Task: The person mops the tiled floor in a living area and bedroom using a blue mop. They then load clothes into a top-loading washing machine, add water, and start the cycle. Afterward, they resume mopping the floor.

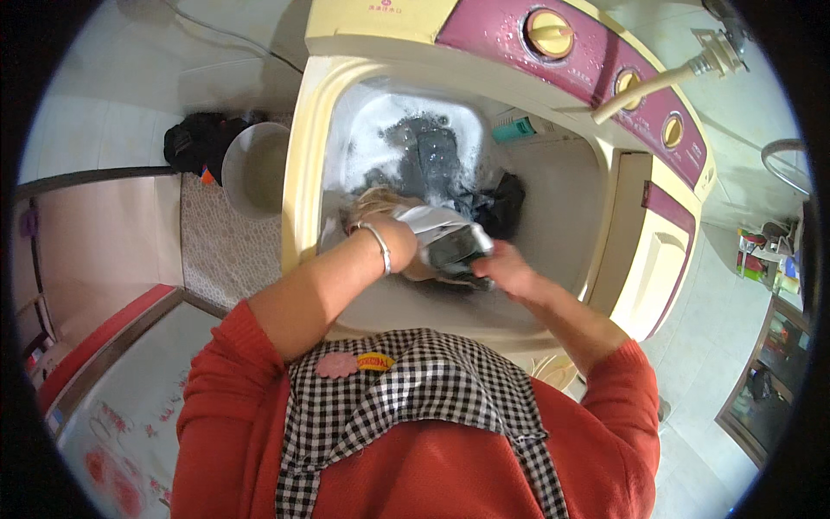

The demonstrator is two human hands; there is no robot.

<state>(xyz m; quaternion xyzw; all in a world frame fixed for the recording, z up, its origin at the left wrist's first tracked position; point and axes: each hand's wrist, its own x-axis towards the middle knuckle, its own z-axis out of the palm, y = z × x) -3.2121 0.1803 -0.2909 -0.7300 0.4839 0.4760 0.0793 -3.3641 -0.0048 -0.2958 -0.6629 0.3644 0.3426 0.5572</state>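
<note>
Both my hands are over the tub of a cream and purple twin-tub washing machine (299, 188), gripping one wet garment (431, 219) with white and dark parts. My left hand (391, 237), with a silver bangle at the wrist, closes on its white, bunched left side. At its right edge my right hand (508, 267) pinches the dark part, slightly blurred. Beyond the garment, dark clothes (425, 152) lie in foamy water (369, 136). Another black cloth (507, 206) hangs or rests at the right of the water; which one I cannot tell.
A beige hose (645, 94) hangs over the control panel with its yellow knobs (550, 34). Inside the tub's back right is a teal-labelled item (514, 130). Left of the machine stand a whitish bucket (256, 170) and a black cloth heap (198, 144). The spin-side lid (661, 253) is at right.
</note>
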